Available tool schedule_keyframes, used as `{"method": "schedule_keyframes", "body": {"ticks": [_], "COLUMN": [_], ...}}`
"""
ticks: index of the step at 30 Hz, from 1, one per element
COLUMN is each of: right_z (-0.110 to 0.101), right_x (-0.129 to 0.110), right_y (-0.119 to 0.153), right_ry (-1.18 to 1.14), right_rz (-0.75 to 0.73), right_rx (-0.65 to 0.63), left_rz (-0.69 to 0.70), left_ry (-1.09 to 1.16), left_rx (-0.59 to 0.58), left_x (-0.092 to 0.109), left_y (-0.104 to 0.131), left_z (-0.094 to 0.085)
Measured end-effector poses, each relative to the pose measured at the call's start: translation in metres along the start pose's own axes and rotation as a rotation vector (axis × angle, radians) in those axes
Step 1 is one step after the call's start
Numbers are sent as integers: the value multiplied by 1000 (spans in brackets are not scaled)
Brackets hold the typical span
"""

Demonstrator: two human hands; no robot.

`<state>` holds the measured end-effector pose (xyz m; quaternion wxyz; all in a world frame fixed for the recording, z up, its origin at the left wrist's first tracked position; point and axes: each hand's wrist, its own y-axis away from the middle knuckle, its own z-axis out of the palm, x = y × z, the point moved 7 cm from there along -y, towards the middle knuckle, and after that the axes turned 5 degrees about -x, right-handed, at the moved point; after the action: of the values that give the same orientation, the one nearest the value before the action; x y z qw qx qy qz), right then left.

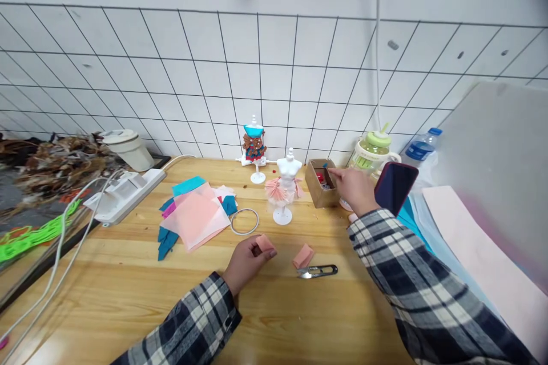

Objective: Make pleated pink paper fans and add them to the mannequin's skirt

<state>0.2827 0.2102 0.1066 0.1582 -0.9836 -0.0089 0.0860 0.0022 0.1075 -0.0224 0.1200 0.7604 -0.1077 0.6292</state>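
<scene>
My left hand [247, 264] is closed around a folded piece of pink paper [265, 243], low over the wooden table. Over the right rim of a small cardboard box [322, 194] my right hand [353, 185] reaches, its fingers partly hidden; small red and pale bits lie inside. Between the hands stands a white mini mannequin [289, 168] on a round base, with a pleated pink skirt [278, 191] at its waist. Another folded pink piece [303, 256] lies beside thread snips [317, 271] in front of it.
Sheets of pink paper [194, 217] and teal scraps lie left of a white ring [245, 221]. Behind stands a dressed mannequin [254, 145]. A power strip [124, 197] with cables is at left. A phone [396, 185], a green-lidded cup [374, 151] and a water bottle [422, 145] are at right.
</scene>
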Motion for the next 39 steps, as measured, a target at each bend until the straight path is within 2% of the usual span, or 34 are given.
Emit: {"method": "schedule_keyframes", "body": {"ticks": [5,8,9,12,14,17,23,27,34,39], "right_z": [4,8,14,45,60,73,83,93,84,87], "right_x": [6,-6,-16,-53,-66,-68,-43,-30,-39,-37], "right_y": [16,45,59,110,136,151,143,147,148,150], "right_ry": [-14,-113,-162,-270,-317,-363,-453,-568,-407,-420], "right_rz": [60,-50,-138,-469,-533,-480,-240,-88,-123,-116], "right_rx": [43,82,37,-248,-371,-420,-341,-422,-346,-375], "left_rz": [-25,-54,-59,-53,-42,-43,-45,-22,-61,-158], "left_ry": [-93,-142,-144,-137,-144,-170,-112,-115,-175,100], "left_rx": [3,17,20,36,44,56,16,25,61,-8], "left_x": [-6,-8,-8,-5,-2,0,-1,-2,6,6], "left_y": [0,0,0,1,1,1,2,2,5,0], "left_z": [-1,-3,-3,-5,-5,-5,1,2,8,20]}}
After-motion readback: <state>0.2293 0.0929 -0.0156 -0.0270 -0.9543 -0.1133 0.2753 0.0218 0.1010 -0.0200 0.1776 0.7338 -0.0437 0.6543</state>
